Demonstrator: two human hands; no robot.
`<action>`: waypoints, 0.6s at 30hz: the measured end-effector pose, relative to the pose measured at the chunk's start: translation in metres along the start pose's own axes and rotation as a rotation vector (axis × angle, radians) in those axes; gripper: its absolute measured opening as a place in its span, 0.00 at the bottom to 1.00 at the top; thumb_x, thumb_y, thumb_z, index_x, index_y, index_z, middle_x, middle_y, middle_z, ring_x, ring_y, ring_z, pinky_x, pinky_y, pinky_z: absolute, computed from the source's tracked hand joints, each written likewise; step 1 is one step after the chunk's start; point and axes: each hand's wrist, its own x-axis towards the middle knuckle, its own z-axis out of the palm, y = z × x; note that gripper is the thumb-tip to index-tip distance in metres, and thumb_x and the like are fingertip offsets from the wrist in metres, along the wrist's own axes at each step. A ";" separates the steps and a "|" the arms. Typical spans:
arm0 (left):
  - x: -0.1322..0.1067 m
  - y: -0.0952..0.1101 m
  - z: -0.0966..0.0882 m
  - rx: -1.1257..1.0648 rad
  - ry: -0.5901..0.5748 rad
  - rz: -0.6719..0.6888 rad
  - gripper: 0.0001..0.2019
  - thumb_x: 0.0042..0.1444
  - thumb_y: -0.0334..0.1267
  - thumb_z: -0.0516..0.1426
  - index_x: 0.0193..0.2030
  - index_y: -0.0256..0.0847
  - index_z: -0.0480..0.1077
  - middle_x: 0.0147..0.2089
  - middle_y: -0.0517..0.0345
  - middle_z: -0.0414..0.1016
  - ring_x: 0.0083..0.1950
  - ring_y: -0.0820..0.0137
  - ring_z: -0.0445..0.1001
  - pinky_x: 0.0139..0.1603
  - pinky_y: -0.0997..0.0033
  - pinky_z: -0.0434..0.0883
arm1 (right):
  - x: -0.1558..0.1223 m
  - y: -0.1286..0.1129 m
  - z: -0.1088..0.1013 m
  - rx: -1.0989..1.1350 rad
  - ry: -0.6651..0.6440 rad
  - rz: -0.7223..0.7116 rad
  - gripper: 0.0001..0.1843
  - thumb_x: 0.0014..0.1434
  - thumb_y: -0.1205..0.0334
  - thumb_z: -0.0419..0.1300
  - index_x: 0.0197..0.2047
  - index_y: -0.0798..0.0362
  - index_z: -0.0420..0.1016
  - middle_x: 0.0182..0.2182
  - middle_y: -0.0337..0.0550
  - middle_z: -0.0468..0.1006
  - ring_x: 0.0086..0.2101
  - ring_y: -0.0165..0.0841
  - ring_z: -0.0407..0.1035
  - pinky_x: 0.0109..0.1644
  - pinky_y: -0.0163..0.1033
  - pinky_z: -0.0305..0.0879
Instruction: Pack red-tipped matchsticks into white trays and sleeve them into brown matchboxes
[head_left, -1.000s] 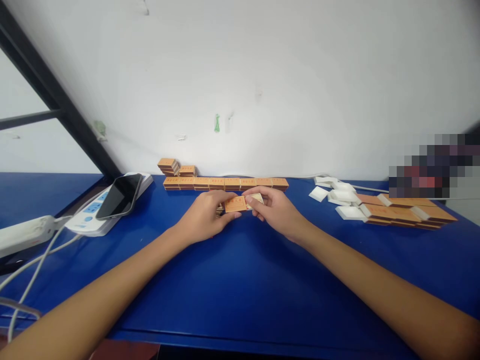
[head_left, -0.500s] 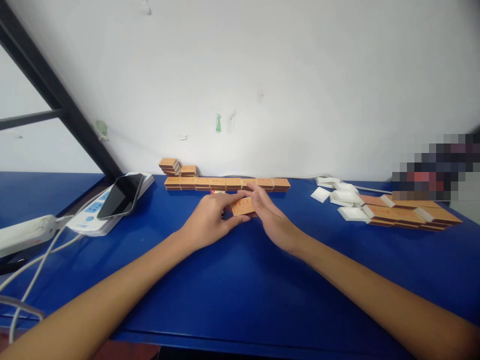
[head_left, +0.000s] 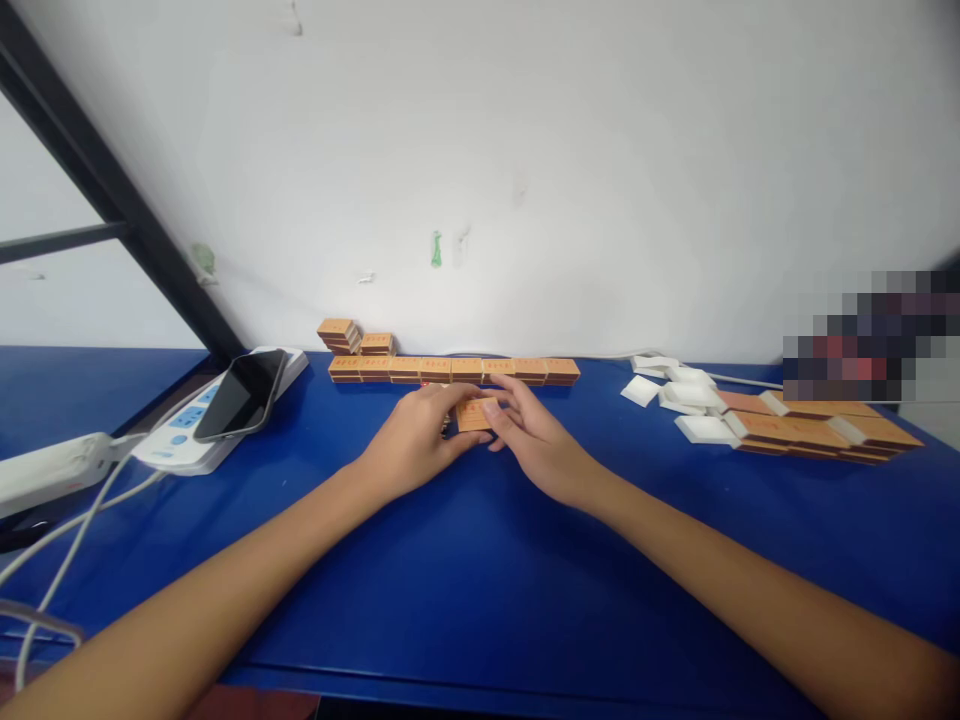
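Note:
An orange matchbox (head_left: 472, 415) with red print lies between my two hands, above the blue tabletop. My left hand (head_left: 420, 430) grips it with thumb at the near side and fingers at the far side. My right hand (head_left: 536, 435) holds its right end, the thumb resting on the top face. Just beyond the hands runs a long row of matchboxes (head_left: 405, 370), stacked in layers along the wall. Something small and partly red shows behind my left fingers, too hidden to name.
More matchboxes (head_left: 337, 332) are piled at the row's left end. On the right lie white trays (head_left: 690, 388) beside stacked orange matchboxes (head_left: 795, 432). A phone (head_left: 241, 392) rests on a white power strip (head_left: 184, 455) at left, with white cables (head_left: 82, 535) trailing from it.
My right hand has turned from a flat palm against the box's end to a grip with the thumb on top. The matchbox has shifted slightly left.

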 end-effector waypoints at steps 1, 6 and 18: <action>0.000 -0.003 0.000 0.012 0.013 -0.013 0.19 0.60 0.41 0.68 0.56 0.40 0.73 0.50 0.50 0.82 0.49 0.58 0.81 0.49 0.59 0.76 | 0.002 0.002 0.000 0.010 0.040 0.004 0.33 0.71 0.41 0.55 0.69 0.53 0.58 0.62 0.58 0.72 0.49 0.41 0.77 0.43 0.46 0.80; -0.001 -0.012 0.002 0.060 0.053 -0.051 0.20 0.59 0.42 0.70 0.54 0.40 0.73 0.48 0.49 0.82 0.48 0.58 0.81 0.49 0.56 0.77 | 0.005 0.000 -0.001 0.032 0.122 0.047 0.18 0.68 0.46 0.58 0.45 0.54 0.70 0.36 0.47 0.78 0.30 0.33 0.75 0.22 0.33 0.69; -0.003 -0.011 0.003 0.073 0.047 -0.019 0.20 0.59 0.44 0.69 0.55 0.39 0.74 0.51 0.46 0.82 0.50 0.56 0.81 0.51 0.54 0.79 | 0.000 -0.006 0.003 0.033 0.175 0.035 0.19 0.61 0.45 0.66 0.41 0.53 0.71 0.29 0.42 0.77 0.25 0.31 0.73 0.17 0.32 0.67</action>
